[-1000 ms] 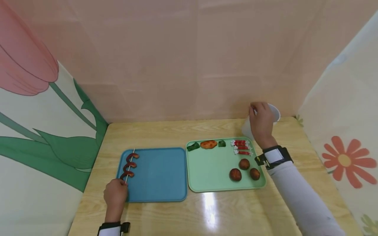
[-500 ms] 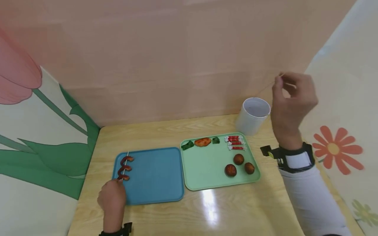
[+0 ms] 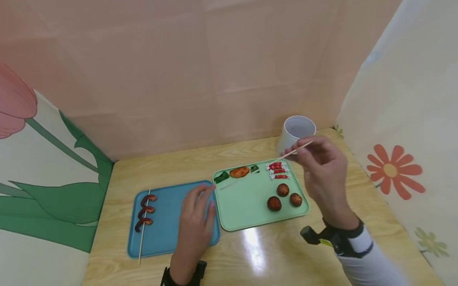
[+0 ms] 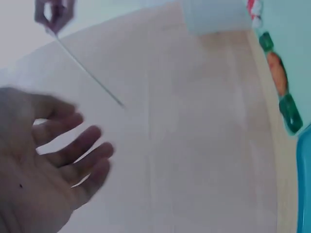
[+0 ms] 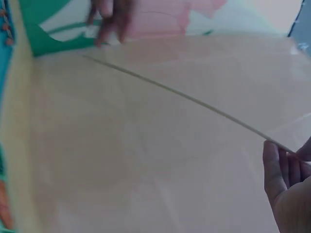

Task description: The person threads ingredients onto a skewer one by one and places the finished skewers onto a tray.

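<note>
My right hand [image 3: 327,174] pinches a thin wooden skewer [image 5: 184,95] near one end, above the back right part of the green tray [image 3: 243,216]. In the head view the skewer's other end points left toward my left hand [image 3: 193,222]. That hand hangs over the right side of the blue tray [image 3: 168,234], its fingers loosely bent and holding nothing; the left wrist view shows the skewer tip apart from its fingertips. At the left of the blue tray lies another skewer [image 3: 142,242] threaded through brown curled food pieces [image 3: 147,209], its lower end jutting past the front rim.
A white cup [image 3: 298,129] stands behind the green tray's right corner. On the green tray are green pieces [image 3: 222,177], an orange-brown piece [image 3: 239,172], several red-and-white sticks [image 3: 279,171] and three round brown mushroom-like pieces [image 3: 274,203]. A pink backdrop [image 3: 179,79] rises behind the table.
My right hand has drawn a skewer out of the white cup and brought it back left over the green tray. My left hand has let go of the loaded skewer and moved right.
</note>
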Tool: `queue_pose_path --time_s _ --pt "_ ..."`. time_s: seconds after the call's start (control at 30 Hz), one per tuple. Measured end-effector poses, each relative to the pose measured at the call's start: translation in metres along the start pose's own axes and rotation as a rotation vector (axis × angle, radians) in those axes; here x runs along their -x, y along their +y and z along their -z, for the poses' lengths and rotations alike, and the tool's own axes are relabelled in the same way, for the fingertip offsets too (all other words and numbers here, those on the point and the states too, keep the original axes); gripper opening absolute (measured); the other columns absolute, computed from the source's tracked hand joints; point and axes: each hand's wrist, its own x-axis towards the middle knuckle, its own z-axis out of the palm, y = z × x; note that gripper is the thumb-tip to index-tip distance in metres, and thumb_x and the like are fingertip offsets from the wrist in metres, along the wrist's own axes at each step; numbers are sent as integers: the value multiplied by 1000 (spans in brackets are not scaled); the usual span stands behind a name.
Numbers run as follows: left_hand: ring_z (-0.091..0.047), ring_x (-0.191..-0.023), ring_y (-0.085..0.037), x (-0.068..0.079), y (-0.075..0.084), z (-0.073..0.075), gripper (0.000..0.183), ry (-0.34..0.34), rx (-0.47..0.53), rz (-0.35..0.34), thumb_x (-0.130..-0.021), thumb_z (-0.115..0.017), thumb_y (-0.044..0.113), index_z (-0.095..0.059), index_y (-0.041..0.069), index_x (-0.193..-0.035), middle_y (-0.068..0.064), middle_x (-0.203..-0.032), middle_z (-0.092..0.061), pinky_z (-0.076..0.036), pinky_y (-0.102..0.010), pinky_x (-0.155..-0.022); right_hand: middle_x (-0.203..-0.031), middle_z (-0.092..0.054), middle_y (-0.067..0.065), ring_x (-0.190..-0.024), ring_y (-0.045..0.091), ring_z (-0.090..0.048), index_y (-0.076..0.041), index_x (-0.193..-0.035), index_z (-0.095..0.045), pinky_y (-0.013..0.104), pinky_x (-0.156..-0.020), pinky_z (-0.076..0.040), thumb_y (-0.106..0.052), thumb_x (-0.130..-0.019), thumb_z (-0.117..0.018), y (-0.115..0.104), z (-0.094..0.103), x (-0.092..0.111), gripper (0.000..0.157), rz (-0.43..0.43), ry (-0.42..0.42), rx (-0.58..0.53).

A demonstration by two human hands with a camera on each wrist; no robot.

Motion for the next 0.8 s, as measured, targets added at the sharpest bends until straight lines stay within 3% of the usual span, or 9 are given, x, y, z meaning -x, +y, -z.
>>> queue_pose_path --time_s 0.07,0.17,0.33,0.43,0.53,0.7,0.8 --pt "-57 -111 -25 0 4 -6 37 -71 -5 -19 -89 -63 8 -63 8 -126 -10 -119 -61 -49 -45 -86 -90 -66 19 -81 30 -70 17 -98 -56 39 -75 -59 20 -89 -50 18 2 17 12 -72 -23 12" --pt "-63 -98 -20 5 5 -13 27 -137 -27 -15 -87 -67 7 -69 8 -114 -5 -104 -68 -53 -39 -78 -92 -66 15 -84 27 -70 11 -99 -58 39 -76 -59 15 -91 -51 41 2 42 11 -162 -43 39" --pt "-63 -73 -15 14 1 -20 14 -124 -62 -26 -82 -72 6 -75 8 -95 0 -78 -66 -54 -30 -61 -95 -65 13 -87 25 -70 8 -101 -58 43 -80 -57 11 -92 -53 63 4 64 11 -243 -35 29" --pt "-62 -66 -15 18 -4 -19 10 -82 -100 -14 -80 -73 5 -75 8 -90 0 -74 -65 -54 -28 -55 -99 -64 17 -89 26 -69 11 -107 -57 43 -81 -56 3 -94 -56 73 13 69 15 -283 -18 154" --pt "-62 -63 -15 20 -10 -17 11 -41 -120 19 -79 -75 4 -76 8 -89 -1 -73 -66 -54 -28 -52 -104 -64 16 -92 23 -68 7 -111 -59 37 -82 -57 -12 -95 -60 88 34 75 25 -319 -58 527" --pt "-62 -62 -18 23 -21 -9 14 -27 -166 60 -77 -76 3 -76 7 -90 -3 -74 -65 -53 -31 -51 -105 -61 13 -99 28 -57 -2 -107 -64 39 -78 -54 -21 -86 -72 126 86 91 30 -269 -333 1336" --pt "-62 -63 -18 26 -26 -7 15 -53 -183 89 -77 -77 3 -77 7 -91 -3 -75 -64 -53 -31 -51 -107 -57 18 -102 37 -52 1 -110 -65 48 -79 -51 -21 -77 -79 143 109 103 42 -246 -464 1540"
